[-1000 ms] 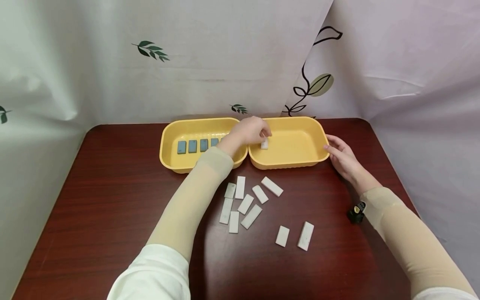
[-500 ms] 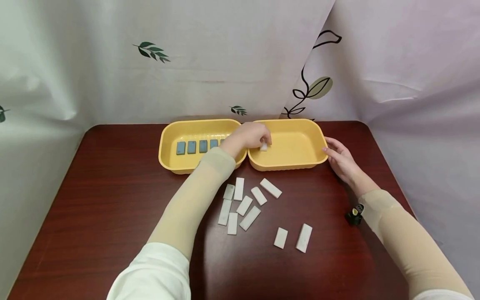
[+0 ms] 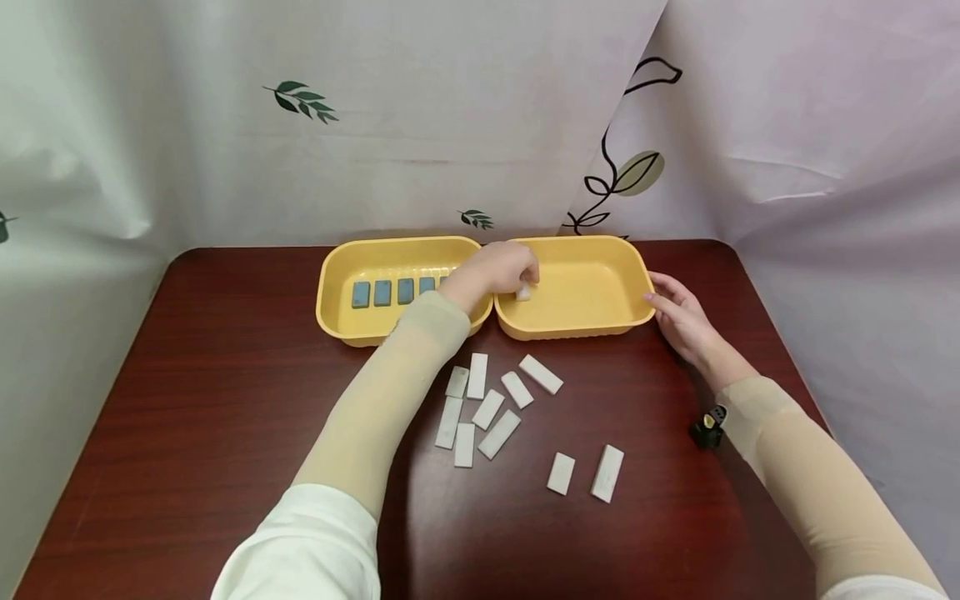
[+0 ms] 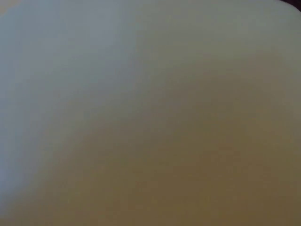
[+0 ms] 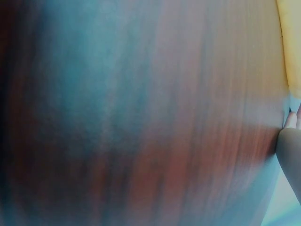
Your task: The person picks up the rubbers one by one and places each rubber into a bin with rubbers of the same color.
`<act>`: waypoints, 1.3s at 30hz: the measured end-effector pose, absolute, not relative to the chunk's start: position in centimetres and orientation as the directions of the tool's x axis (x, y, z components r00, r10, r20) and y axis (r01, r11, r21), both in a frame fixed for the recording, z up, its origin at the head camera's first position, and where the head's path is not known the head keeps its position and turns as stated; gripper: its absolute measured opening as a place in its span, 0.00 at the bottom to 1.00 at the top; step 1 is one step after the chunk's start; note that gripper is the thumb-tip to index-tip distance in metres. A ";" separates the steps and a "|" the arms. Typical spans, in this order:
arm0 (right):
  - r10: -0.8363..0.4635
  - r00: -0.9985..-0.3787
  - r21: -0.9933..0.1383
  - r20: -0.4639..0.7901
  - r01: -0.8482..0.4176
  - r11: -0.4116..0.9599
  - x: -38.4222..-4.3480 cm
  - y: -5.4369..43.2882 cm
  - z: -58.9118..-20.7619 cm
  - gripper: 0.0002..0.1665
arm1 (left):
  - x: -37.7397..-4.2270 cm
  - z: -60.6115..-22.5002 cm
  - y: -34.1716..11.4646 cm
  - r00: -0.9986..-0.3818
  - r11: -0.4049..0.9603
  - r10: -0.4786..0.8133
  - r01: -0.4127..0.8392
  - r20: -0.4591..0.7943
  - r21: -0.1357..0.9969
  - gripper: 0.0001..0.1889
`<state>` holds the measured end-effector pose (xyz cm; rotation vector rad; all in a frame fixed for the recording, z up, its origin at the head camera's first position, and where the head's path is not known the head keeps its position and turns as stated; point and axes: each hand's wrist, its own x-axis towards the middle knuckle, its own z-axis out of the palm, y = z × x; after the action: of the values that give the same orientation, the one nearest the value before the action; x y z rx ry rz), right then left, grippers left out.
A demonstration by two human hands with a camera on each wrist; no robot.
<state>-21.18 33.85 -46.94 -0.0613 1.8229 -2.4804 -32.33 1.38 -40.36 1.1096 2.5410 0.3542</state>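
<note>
My left hand (image 3: 507, 265) reaches into the left end of the right yellow tray (image 3: 592, 332) and pinches a small white block (image 3: 523, 292) with its fingers. This block stays low, near the tray's floor; whether it touches is hidden. At the tray's right end, my right hand (image 3: 684, 319) grips the rim, thumb on top and fingers around the outer side. The right wrist view catches only part of the right hand (image 5: 290, 123) beside the yellow tray (image 5: 291, 47). Blurred pale surface fills the left wrist view.
The left yellow tray (image 3: 352, 337) adjoins the right one and holds a row of several blue-grey blocks (image 3: 382, 292), partly behind my left arm. Several white blocks (image 3: 498, 435) lie scattered on the dark red table (image 3: 225, 417). A small black object (image 3: 707, 427) sits by my right wrist.
My left hand has lowered into the right tray, and the white block has shifted slightly left. The right hand keeps its grip on the rim.
</note>
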 end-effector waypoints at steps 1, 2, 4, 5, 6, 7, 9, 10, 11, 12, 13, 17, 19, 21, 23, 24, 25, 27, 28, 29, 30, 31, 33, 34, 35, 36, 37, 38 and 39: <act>-0.075 -0.997 -0.955 -0.006 0.028 -0.297 -21.2 33.8 -46.9 0.21 | -32.3 -40.4 1.4 -0.635 0.662 0.744 0.658 -0.208 0.358 0.15; -0.074 -0.997 -0.956 -0.008 0.030 -0.293 -21.2 33.8 -46.9 0.21 | -32.3 -40.4 1.3 -0.636 0.662 0.743 0.657 -0.206 0.360 0.16; -0.074 -0.997 -0.956 -0.011 0.033 -0.291 -21.2 33.8 -46.9 0.21 | -32.4 -40.3 1.3 -0.635 0.658 0.746 0.660 -0.199 0.361 0.14; -0.075 -0.997 -0.957 -0.012 0.033 -0.287 -21.2 33.8 -46.9 0.21 | -32.4 -40.3 1.3 -0.634 0.655 0.749 0.663 -0.194 0.363 0.14; -0.075 -0.997 -0.959 -0.013 0.034 -0.283 -21.2 33.8 -46.9 0.21 | -32.4 -40.2 1.3 -0.633 0.651 0.751 0.663 -0.190 0.370 0.15; -0.076 -0.997 -0.959 -0.014 0.035 -0.283 -21.2 33.9 -46.8 0.21 | -32.3 -40.1 1.3 -0.631 0.644 0.755 0.662 -0.179 0.383 0.15; -0.075 -0.997 -0.959 -0.014 0.035 -0.282 -21.1 33.9 -46.8 0.21 | -32.2 -39.8 1.1 -0.629 0.628 0.762 0.657 -0.156 0.419 0.16; -0.075 -0.997 -0.959 -0.014 0.035 -0.282 -21.1 33.9 -46.8 0.21 | -32.2 -39.6 1.0 -0.629 0.617 0.765 0.654 -0.140 0.437 0.16; -0.075 -0.997 -0.958 -0.014 0.035 -0.284 -21.1 33.9 -46.7 0.21 | -32.1 -39.3 0.9 -0.630 0.609 0.766 0.650 -0.126 0.455 0.17; -0.074 -0.997 -0.957 -0.014 0.035 -0.288 -21.1 33.9 -46.7 0.20 | -32.0 -38.9 0.8 -0.629 0.597 0.769 0.646 -0.111 0.475 0.17; -0.073 -0.997 -0.956 -0.014 0.035 -0.293 -21.0 33.9 -46.7 0.20 | -31.8 -38.6 0.6 -0.629 0.587 0.771 0.644 -0.096 0.491 0.16; -0.067 -0.998 -0.957 -0.015 0.034 -0.289 -20.8 34.1 -46.7 0.20 | -31.0 -37.0 0.1 -0.631 0.565 0.773 0.640 -0.063 0.520 0.15; -0.065 -0.998 -0.957 -0.019 0.037 -0.289 -20.7 34.2 -46.7 0.19 | -30.5 -36.2 -0.2 -0.627 0.555 0.777 0.642 -0.055 0.529 0.15; -0.065 -0.998 -0.958 -0.024 0.041 -0.285 -20.7 34.2 -46.7 0.19 | -29.7 -35.6 -0.6 -0.618 0.543 0.785 0.650 -0.044 0.532 0.15; -0.065 -0.997 -0.956 -0.027 0.045 -0.290 -20.6 34.1 -46.8 0.19 | -28.9 -35.0 -1.1 -0.609 0.529 0.792 0.660 -0.031 0.533 0.14; -0.066 -0.997 -0.955 -0.027 0.046 -0.293 -20.7 34.1 -46.8 0.19 | -28.5 -34.7 -1.4 -0.606 0.524 0.795 0.666 -0.026 0.531 0.14; -0.066 -0.997 -0.956 -0.027 0.045 -0.289 -20.7 34.1 -46.8 0.19 | -28.0 -34.5 -1.8 -0.602 0.519 0.798 0.672 -0.019 0.528 0.13; -0.067 -0.997 -0.954 -0.024 0.043 -0.298 -20.7 34.0 -46.8 0.20 | -27.1 -34.3 -2.5 -0.603 0.517 0.798 0.675 -0.010 0.527 0.12; -0.066 -0.998 -0.953 -0.023 0.042 -0.300 -20.8 34.0 -46.8 0.20 | -26.7 -34.2 -2.9 -0.604 0.516 0.797 0.677 -0.004 0.524 0.12; -0.066 -0.998 -0.952 -0.022 0.041 -0.302 -20.8 33.9 -46.8 0.20 | -26.3 -34.1 -3.3 -0.606 0.516 0.795 0.679 0.001 0.522 0.11; -0.066 -0.998 -0.952 -0.021 0.040 -0.302 -20.8 33.9 -46.8 0.20 | -25.9 -34.1 -3.6 -0.606 0.514 0.795 0.682 0.010 0.520 0.11; -0.065 -0.998 -0.953 -0.021 0.040 -0.301 -20.9 33.9 -46.8 0.20 | -25.5 -34.1 -4.0 -0.607 0.510 0.794 0.687 0.022 0.518 0.10; -0.066 -0.998 -0.953 -0.019 0.038 -0.300 -20.9 33.8 -46.8 0.20 | -25.0 -34.3 -4.7 -0.612 0.505 0.790 0.689 0.043 0.520 0.10; -0.067 -0.998 -0.953 -0.018 0.038 -0.300 -20.9 33.8 -46.8 0.20 | -24.7 -34.4 -5.1 -0.613 0.500 0.789 0.690 0.053 0.524 0.09; -0.069 -0.997 -0.953 -0.018 0.038 -0.300 -21.0 33.8 -46.8 0.19 | -24.5 -34.5 -5.4 -0.614 0.494 0.787 0.685 0.059 0.535 0.10; -0.071 -0.997 -0.955 -0.017 0.037 -0.295 -21.0 33.8 -46.8 0.19 | -24.2 -34.7 -5.8 -0.616 0.486 0.785 0.678 0.065 0.551 0.10; -0.072 -0.997 -0.955 -0.015 0.036 -0.293 -21.0 33.7 -46.8 0.19 | -24.0 -34.9 -6.2 -0.618 0.480 0.783 0.669 0.066 0.567 0.10; -0.074 -0.997 -0.955 -0.014 0.035 -0.295 -21.0 33.7 -46.8 0.19 | -23.7 -35.0 -6.5 -0.619 0.472 0.783 0.658 0.064 0.587 0.11; -0.074 -0.997 -0.955 -0.013 0.034 -0.295 -21.0 33.7 -46.8 0.19 | -23.5 -35.3 -6.9 -0.615 0.462 0.786 0.650 0.062 0.603 0.11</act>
<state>-21.02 33.68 -46.76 -0.0515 1.8238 -2.4742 -23.47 -6.89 -35.26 1.2429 2.4858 0.8778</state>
